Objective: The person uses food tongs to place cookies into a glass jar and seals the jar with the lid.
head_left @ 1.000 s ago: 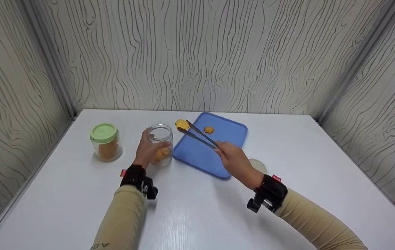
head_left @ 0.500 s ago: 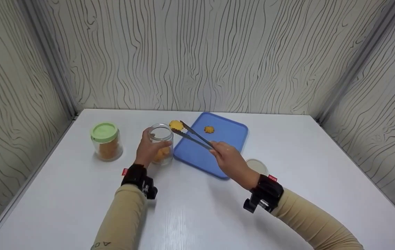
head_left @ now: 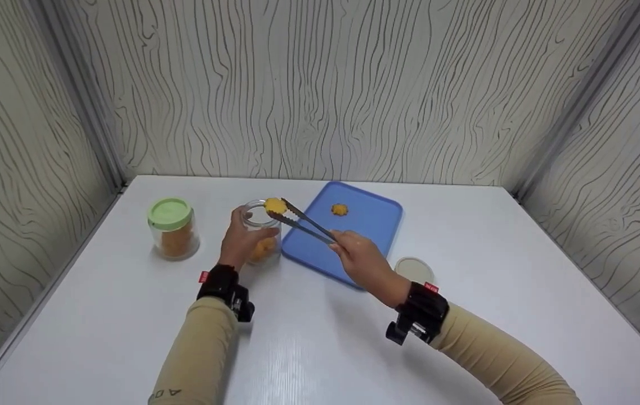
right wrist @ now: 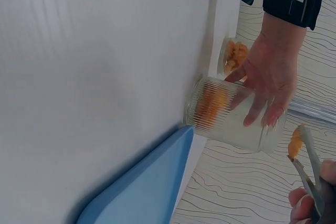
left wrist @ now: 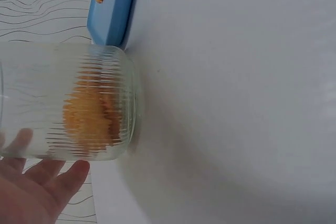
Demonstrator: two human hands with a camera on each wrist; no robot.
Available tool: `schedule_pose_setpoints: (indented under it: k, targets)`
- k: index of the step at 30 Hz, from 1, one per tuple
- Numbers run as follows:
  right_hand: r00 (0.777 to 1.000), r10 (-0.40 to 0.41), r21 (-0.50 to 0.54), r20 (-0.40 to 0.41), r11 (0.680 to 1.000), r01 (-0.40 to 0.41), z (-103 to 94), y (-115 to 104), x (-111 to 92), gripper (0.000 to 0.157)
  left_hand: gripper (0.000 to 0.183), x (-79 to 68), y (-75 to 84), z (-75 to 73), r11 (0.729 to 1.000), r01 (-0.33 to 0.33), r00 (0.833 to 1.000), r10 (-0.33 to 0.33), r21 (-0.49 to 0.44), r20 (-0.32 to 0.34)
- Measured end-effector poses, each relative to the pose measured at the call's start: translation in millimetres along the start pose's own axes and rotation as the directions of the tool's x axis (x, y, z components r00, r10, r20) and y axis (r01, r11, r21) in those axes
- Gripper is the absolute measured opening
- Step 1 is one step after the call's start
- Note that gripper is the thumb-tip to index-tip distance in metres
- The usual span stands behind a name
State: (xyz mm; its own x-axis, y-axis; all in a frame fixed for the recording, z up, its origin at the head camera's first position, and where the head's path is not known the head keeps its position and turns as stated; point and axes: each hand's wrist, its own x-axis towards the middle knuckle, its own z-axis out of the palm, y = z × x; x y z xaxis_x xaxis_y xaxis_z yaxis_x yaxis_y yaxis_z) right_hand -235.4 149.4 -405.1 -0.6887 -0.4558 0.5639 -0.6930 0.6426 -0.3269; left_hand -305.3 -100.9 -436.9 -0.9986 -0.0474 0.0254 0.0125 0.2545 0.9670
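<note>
My left hand [head_left: 239, 241] grips an open glass jar [left wrist: 42, 98] around its side, thumb in front and fingers behind. Orange-yellow cookies [right wrist: 211, 105] lie at the bottom of the jar. With my right hand [head_left: 360, 256] I hold metal tongs [head_left: 309, 226] by their handles. Between the tong tips is a scalloped yellow cookie [head_left: 275, 206], which overlaps the right side of the jar's rim in the head view; in the right wrist view it is above the mouth. One more cookie [head_left: 340, 210] lies on the blue tray [head_left: 362, 236].
A second glass jar [head_left: 176, 239] with a green lid [head_left: 169, 214] stands to the left, filled partway with orange pieces. A pale round lid [head_left: 414, 270] lies by my right wrist, right of the tray. Patterned panels [head_left: 320, 95] enclose the white table [head_left: 297, 349].
My right hand has moved left with the tongs, carrying the cookie from over the tray's left edge to the jar's rim. My left hand and the jar have stayed in place.
</note>
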Motion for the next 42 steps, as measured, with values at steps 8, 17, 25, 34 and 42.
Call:
schedule_pose_setpoints:
  k: [8,17,25,34,42]
  targets:
    - [1.000,-0.021,0.002,-0.005,1.000,0.021,7.1,-2,4,0.028,0.096,1.1,-0.8,0.0,1.000,0.010,1.000,-0.010,0.003,0.007]
    - [0.998,0.034,0.010,0.043,0.999,-0.035,9.5,-6,10,0.031,0.092,0.9,-2.4,0.9,0.999,-0.031,0.999,0.030,-0.043,-0.011]
    - [0.986,0.160,0.043,0.048,0.986,-0.162,2.1,-4,6,0.032,0.089,-2.0,-1.7,0.9,0.998,-0.051,0.999,0.050,-0.042,-0.021]
    - [0.942,0.334,0.043,-0.043,0.942,-0.332,-10.1,30,-6,0.036,0.091,-1.7,-0.7,-0.9,0.999,-0.030,1.000,0.029,-0.042,-0.002]
    - [0.800,0.599,0.123,0.038,0.791,-0.599,-19.7,62,-14,0.039,0.089,-2.2,-1.4,-1.6,0.998,-0.035,0.999,0.036,-0.058,0.015]
